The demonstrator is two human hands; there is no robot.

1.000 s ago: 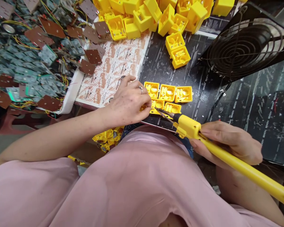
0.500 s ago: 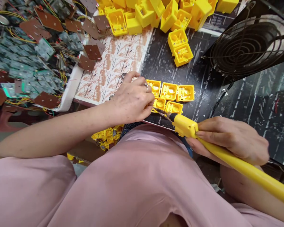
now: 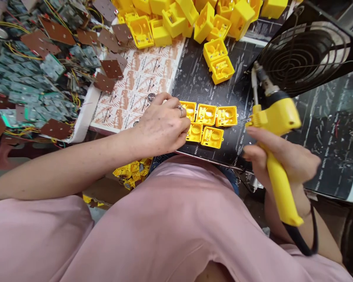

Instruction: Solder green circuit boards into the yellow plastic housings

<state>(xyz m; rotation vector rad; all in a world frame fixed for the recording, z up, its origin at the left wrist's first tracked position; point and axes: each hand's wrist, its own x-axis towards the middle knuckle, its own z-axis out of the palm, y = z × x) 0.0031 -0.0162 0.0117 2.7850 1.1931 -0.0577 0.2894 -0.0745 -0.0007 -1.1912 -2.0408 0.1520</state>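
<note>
At the near edge of a black printed mat (image 3: pixel 194 78) on the tabletop, five small yellow plastic housings (image 3: pixel 206 114) sit close together in two rows, three behind and two in front. The left hand (image 3: pixel 161 125), a ring on one finger, lies palm down at the left end of these rows, its fingers (image 3: pixel 172 101) curled over the leftmost housing of the back row; whether they grip it, I cannot tell. The right hand (image 3: pixel 279 156) is closed around the handle of a yellow soldering iron (image 3: pixel 279 117), held upright and apart from the housings, its tip pointing up toward a round wire fan guard (image 3: pixel 302 51), with a black cord (image 3: pixel 300 239) curving from the handle's end. Farther up the mat, two more housings (image 3: pixel 219 62) stand together, and a heap of yellow housings (image 3: pixel 170 19) lies at the far edge. To the left are a printed paper sheet (image 3: pixel 138 86) and a mass of wired circuit boards (image 3: pixel 26 78) with brown square plates (image 3: pixel 111 68). Yellow pieces (image 3: pixel 132 172) show just past a pink shirt (image 3: pixel 135 235).
</note>
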